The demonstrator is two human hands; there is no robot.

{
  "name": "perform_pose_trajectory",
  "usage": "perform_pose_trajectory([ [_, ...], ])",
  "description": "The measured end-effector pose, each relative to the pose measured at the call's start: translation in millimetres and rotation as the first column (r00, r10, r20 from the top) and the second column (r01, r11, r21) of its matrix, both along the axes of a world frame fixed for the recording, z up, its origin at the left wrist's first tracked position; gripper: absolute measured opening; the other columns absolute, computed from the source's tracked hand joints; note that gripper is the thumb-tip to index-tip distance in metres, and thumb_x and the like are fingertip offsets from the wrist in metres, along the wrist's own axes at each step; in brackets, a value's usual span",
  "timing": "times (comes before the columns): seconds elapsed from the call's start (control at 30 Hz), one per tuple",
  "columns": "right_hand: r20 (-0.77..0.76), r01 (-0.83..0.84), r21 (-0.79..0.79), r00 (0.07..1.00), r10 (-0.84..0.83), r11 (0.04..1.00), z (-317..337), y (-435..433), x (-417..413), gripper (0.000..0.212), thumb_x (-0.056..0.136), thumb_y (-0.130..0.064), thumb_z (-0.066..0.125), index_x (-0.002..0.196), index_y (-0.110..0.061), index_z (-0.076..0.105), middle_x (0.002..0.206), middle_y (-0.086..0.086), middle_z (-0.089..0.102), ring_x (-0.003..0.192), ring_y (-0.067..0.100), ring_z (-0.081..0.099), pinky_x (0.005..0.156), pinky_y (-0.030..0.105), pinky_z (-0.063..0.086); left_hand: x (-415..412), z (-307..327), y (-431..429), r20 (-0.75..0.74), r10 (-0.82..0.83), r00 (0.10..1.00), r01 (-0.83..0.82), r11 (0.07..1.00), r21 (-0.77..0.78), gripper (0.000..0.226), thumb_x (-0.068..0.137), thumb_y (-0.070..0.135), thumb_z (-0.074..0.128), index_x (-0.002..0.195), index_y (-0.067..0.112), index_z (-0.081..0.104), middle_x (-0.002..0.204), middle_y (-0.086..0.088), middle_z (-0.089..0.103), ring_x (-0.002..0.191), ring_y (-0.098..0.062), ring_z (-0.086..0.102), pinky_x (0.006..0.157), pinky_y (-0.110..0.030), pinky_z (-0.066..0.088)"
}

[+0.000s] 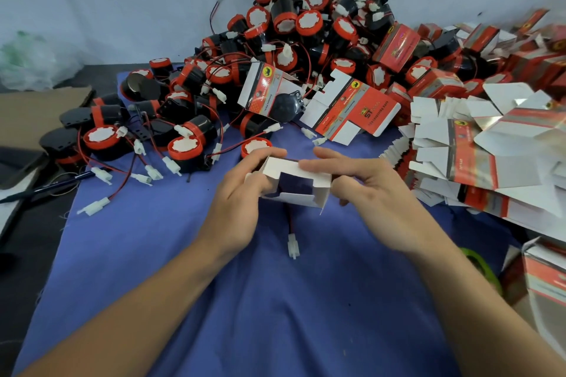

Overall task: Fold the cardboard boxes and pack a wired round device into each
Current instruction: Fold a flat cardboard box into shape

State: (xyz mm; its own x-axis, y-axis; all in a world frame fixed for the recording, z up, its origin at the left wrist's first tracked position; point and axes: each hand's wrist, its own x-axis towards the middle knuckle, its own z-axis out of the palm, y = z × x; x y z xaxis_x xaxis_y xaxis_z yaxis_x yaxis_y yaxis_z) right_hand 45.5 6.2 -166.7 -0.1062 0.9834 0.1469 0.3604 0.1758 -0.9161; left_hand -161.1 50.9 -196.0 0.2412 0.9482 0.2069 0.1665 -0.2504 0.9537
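**Closing a box, wire hanging out**

The person is holding a small white box (295, 182) over the blue cloth (275, 300) on the table, near the middle, with its open side facing them. The left hand (242, 196) is gripping the box's left end, fingers curled round it. The right hand (367, 193) is at the right end, its fingers (309, 166) stretched out almost straight and lying on the top flap. Inside the box something dark is showing, most likely a device. A red-and-black wire (290, 225) is dangling below it, ending in a white plug (292, 246).

I judge the packing step to be under way. The next move calls for tucking wire and plug inside, then folding the flaps shut.

Loose devices (291, 24) are heaped at the far side. Flat boxes (459, 147) are lying on the right, and closed ones (398, 46) are sitting beyond them.
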Motion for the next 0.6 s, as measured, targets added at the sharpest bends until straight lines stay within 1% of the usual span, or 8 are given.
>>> perform_pose_trajectory([
  [0.03, 0.016, 0.007, 0.013, 1.000, -0.007, 1.000, -1, -1, -2, 0.048, 0.083, -0.022, 0.047, 0.110, -0.049, 0.077, 0.140, -0.022, 0.059, 0.135, -0.016, 0.041, 0.094, 0.027, 0.044, -1, 0, 1, 0.006, -0.005, 1.000, 0.005, 1.000, -0.001, 0.049, 0.081, 0.028, 0.040, 0.120, 0.038, 0.069, 0.117, 0.020, 0.069, 0.108, 0.001, 0.060, 0.088, -0.013, 0.044],
  [0.1, -0.053, 0.008, 0.013, 0.999, -0.008, 1.000, -3, -1, -6, 0.043, 0.088, -0.026, 0.047, 0.110, -0.044, 0.078, 0.137, -0.023, 0.062, 0.136, -0.013, 0.042, 0.089, 0.031, 0.052, -3, -1, 3, 0.016, -0.014, 1.000, 0.014, 1.000, -0.012, 0.052, 0.079, 0.033, 0.038, 0.121, 0.042, 0.069, 0.124, 0.022, 0.067, 0.119, -0.001, 0.059, 0.099, -0.028, 0.045],
  [0.2, -0.158, -0.012, -0.002, 0.987, 0.012, 1.000, -4, 1, -7, 0.030, 0.100, -0.030, 0.053, 0.111, -0.036, 0.080, 0.130, -0.023, 0.066, 0.136, -0.010, 0.044, 0.084, 0.036, 0.061, -4, -1, 4, 0.027, -0.031, 0.999, 0.032, 0.999, -0.044, 0.056, 0.078, 0.035, 0.037, 0.122, 0.049, 0.069, 0.132, 0.025, 0.065, 0.131, -0.001, 0.054, 0.113, -0.038, 0.042],
  [0.3, -0.213, 0.016, 0.000, 0.977, -0.016, 1.000, -7, 3, -5, 0.025, 0.102, -0.020, 0.060, 0.109, -0.032, 0.081, 0.122, -0.020, 0.072, 0.134, -0.009, 0.047, 0.085, 0.036, 0.062, -5, -2, 5, 0.037, -0.066, 0.997, 0.067, 0.996, -0.050, 0.059, 0.079, 0.039, 0.036, 0.128, 0.047, 0.068, 0.134, 0.026, 0.064, 0.134, 0.003, 0.051, 0.114, -0.031, 0.039],
  [0.4, -0.131, 0.161, 0.012, 0.979, -0.158, 0.987, -12, 6, -7, 0.028, 0.093, -0.015, 0.070, 0.108, -0.036, 0.080, 0.107, -0.018, 0.076, 0.117, -0.004, 0.063, 0.096, 0.042, 0.057, -2, -3, 5, 0.027, -0.093, 0.995, 0.094, 0.995, -0.027, 0.061, 0.079, 0.047, 0.035, 0.132, 0.046, 0.065, 0.137, 0.028, 0.062, 0.136, 0.007, 0.047, 0.109, -0.019, 0.033],
  [0.47, -0.080, 0.237, -0.001, 0.968, -0.236, 0.972, -15, 6, -11, 0.030, 0.091, -0.021, 0.073, 0.114, -0.040, 0.076, 0.106, -0.024, 0.075, 0.105, 0.002, 0.069, 0.096, 0.043, 0.056, 0, -6, 4, 0.026, -0.105, 0.994, 0.105, 0.994, -0.011, 0.062, 0.084, 0.049, 0.034, 0.138, 0.040, 0.062, 0.141, 0.024, 0.060, 0.139, 0.004, 0.046, 0.112, -0.021, 0.032],
  [0.53, -0.079, 0.273, -0.015, 0.959, -0.273, 0.962, -15, 6, -15, 0.032, 0.091, -0.024, 0.074, 0.120, -0.038, 0.074, 0.108, -0.026, 0.074, 0.103, 0.004, 0.070, 0.095, 0.043, 0.057, 0, -7, 3, 0.031, -0.115, 0.993, 0.116, 0.993, -0.007, 0.060, 0.090, 0.056, 0.036, 0.142, 0.036, 0.060, 0.144, 0.020, 0.059, 0.140, 0.001, 0.046, 0.115, -0.025, 0.032],
  [0.6, -0.048, 0.290, -0.001, 0.956, -0.289, 0.957, -15, 5, -17, 0.030, 0.093, -0.026, 0.072, 0.120, -0.037, 0.074, 0.106, -0.027, 0.074, 0.099, 0.007, 0.071, 0.093, 0.043, 0.058, 0, -7, 1, -0.025, -0.112, 0.993, 0.113, 0.993, 0.027, 0.058, 0.094, 0.063, 0.038, 0.142, 0.037, 0.058, 0.141, 0.020, 0.060, 0.137, -0.001, 0.049, 0.111, -0.022, 0.035],
])
